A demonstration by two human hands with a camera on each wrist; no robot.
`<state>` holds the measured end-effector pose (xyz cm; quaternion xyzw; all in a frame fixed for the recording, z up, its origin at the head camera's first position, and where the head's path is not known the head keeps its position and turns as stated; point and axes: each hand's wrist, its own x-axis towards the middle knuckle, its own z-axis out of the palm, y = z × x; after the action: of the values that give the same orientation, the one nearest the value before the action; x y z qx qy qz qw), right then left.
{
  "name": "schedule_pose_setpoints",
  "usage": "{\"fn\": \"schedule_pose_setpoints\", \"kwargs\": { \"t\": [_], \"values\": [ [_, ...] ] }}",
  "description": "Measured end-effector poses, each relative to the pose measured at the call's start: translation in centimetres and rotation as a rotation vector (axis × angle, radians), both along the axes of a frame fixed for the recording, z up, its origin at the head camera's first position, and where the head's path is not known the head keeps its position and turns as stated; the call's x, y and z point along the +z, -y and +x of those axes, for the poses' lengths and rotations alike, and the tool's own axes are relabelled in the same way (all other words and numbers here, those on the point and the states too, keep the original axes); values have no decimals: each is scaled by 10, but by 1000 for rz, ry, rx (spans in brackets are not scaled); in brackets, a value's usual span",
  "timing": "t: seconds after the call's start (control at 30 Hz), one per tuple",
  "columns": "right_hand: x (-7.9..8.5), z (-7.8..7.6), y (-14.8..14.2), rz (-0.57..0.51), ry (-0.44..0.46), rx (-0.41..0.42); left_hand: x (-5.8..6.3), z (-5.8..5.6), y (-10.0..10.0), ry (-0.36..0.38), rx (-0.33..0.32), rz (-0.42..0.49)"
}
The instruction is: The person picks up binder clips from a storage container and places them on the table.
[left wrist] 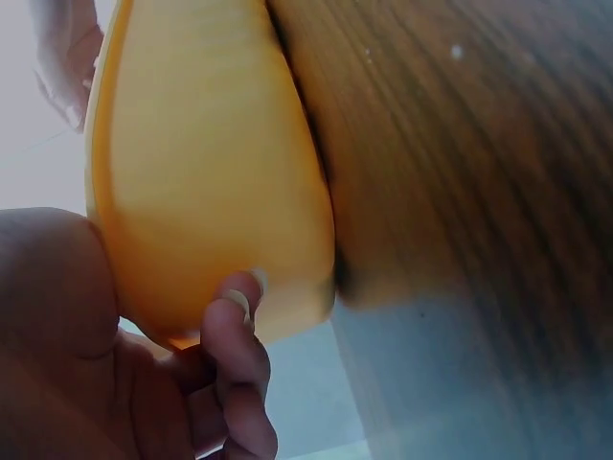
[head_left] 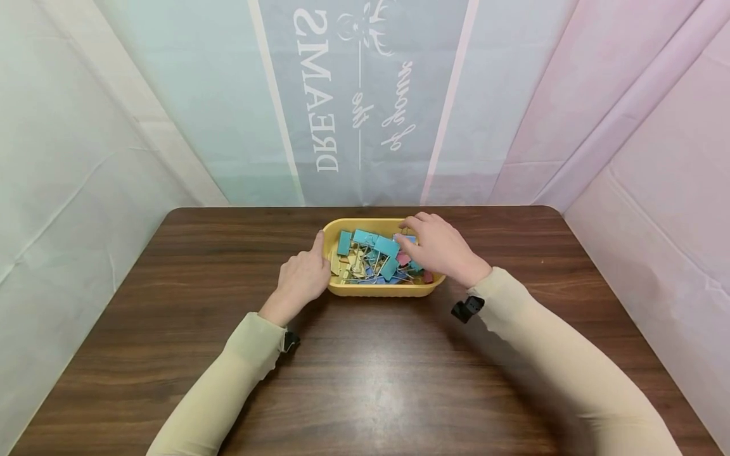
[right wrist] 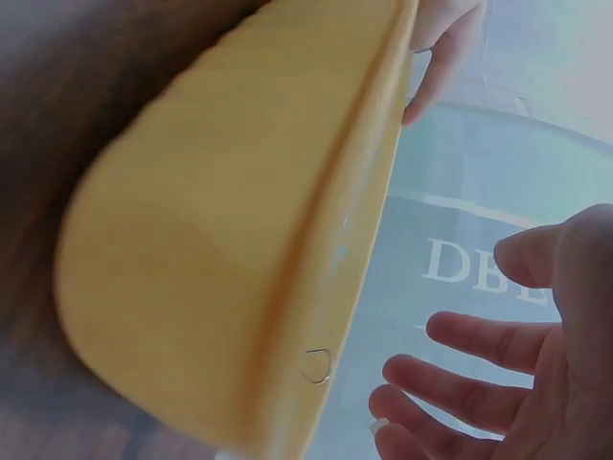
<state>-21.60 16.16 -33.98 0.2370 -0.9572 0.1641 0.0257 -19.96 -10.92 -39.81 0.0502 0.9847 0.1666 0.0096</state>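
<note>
A yellow plastic basket (head_left: 383, 291) stands on the table, full of binder clips (head_left: 386, 246), mostly blue, with pale yellow and pink ones among them. At its left end my left hand (head_left: 305, 275) holds the basket, the thumb side at the rim. In the left wrist view, curled fingers (left wrist: 239, 355) touch the basket's outer wall (left wrist: 211, 182). My right hand (head_left: 441, 247) is over the basket's right end, fingers spread and loosely bent. The right wrist view shows that hand (right wrist: 517, 374) above the rim, holding nothing. One clip's wire handle (right wrist: 316, 365) shows at the rim.
The dark wooden table (head_left: 365, 367) extends around the basket. A printed cloth (head_left: 365, 126) hangs behind its back edge, and pale cloth walls (head_left: 656, 158) stand at both sides. Each wrist carries a small black camera (head_left: 467, 309).
</note>
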Motion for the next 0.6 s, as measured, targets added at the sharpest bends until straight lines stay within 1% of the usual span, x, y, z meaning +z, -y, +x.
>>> {"fn": "schedule_pose_setpoints", "kwargs": {
  "t": [0.23,0.47,0.6],
  "values": [
    [8,-19,18,59,24,60,-3,0,-1,8,-8,10],
    [14,-37,45,133,57,179,-2,1,1,21,-14,21],
    [12,-49,58,182,74,241,-1,0,0,39,-17,22]
  ]
}}
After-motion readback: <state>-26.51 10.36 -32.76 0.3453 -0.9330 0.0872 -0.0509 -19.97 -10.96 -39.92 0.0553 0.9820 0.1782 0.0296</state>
